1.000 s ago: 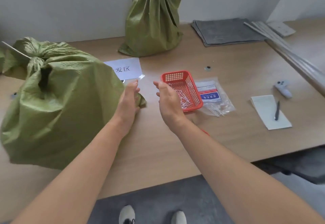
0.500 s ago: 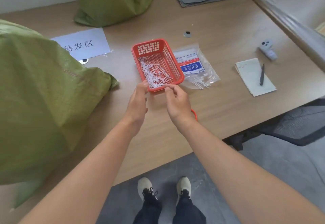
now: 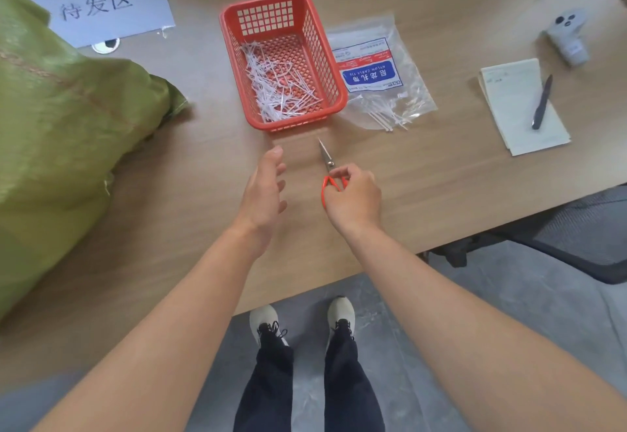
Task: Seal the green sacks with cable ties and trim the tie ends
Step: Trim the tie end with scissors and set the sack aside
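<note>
A large green sack fills the left of the table; its neck is out of view. A red basket with several white trimmed tie ends stands at the centre. Beside it on the right lies a clear bag of white cable ties. Just in front of the basket lie small scissors with red handles, blades pointing away from me. My right hand is closed over those handles. My left hand hovers open beside it, fingers spread, holding nothing.
A white paper sign with printed characters lies at the back left. A notepad with a dark pen and a small grey device sit to the right. The table's front edge runs just below my wrists; a chair stands at the right.
My view has tilted down and closer to the table. Both hands have drawn back from the basket's front rim; my right hand has closed on the scissors' handles, and my left has opened.
</note>
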A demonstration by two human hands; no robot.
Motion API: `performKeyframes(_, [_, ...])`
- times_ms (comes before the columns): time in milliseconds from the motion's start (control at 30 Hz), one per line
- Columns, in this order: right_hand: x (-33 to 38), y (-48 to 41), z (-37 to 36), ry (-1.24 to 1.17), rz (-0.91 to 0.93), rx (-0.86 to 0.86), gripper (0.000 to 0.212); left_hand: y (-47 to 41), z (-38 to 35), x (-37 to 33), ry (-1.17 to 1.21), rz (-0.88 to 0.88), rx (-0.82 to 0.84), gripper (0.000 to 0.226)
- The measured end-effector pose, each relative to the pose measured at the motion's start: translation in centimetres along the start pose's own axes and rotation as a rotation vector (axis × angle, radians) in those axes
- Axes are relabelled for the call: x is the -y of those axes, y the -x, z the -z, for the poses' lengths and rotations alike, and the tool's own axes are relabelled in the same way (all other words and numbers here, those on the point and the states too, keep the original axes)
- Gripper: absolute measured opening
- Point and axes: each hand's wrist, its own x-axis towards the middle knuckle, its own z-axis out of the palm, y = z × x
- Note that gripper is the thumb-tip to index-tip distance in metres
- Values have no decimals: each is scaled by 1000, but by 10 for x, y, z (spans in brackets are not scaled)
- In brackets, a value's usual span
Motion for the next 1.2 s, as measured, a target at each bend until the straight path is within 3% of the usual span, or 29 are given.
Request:
performKeyframes(133, [-21,-7,-3,108,43,-17,11,-7,-9,11,20,23,-12,84])
performKeyframes(233, [-30,-13,0,147,87,-7,19,-11,-13,15,30,34,-22,80])
performKeyframes(367, [-37,-15,-2,227,99,2,25,-16,-16,23,42,38,-32,59])
performKeyframes(467, [-37,-10,-5,232,72,-7,31,-13,-17,22,31,29,-32,61])
performKeyframes(533, [-36,-6,-5,186,38,-6,31,-11,-17,18,36,22,-38,70])
performKeyframes(633, [-33,1,-3,101,16,24,29,-8,-16,10,45,7,-55,54])
performKeyframes(900, [7,17,7,-273,27,93,29,19,-12,-24,71,-106,-125,42])
performKeyframes(1033, [36,16,17,-513,54,104,10,36,-7,-46,103,-196,-135,19])
performKeyframes(1200, [73,31,40,-624,134,136,18,62,-1,-73,142,-298,-172,19])
